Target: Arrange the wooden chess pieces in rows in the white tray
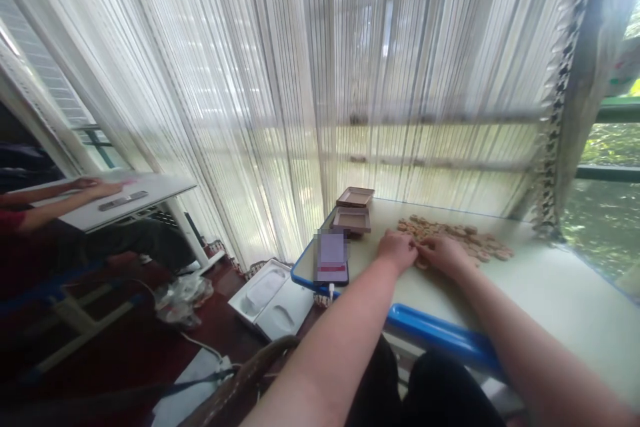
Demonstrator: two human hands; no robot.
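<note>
My left hand (399,250) and my right hand (444,255) meet over the near side of a pile of small, round, tan wooden-looking pieces (470,230) on the pale table. The fingertips of both hands are pinched close together. Whatever is between them is too small and too covered to make out. Loose pieces lie around and behind the fingers, spreading out to the right.
A phone (333,263) with a white cable lies at the table's (545,303) left edge. Behind it sit two shallow boxes (356,196). An open white box (273,297) and a plastic bag (184,297) are on the floor. Left, a person's arms (80,197) rest on another table.
</note>
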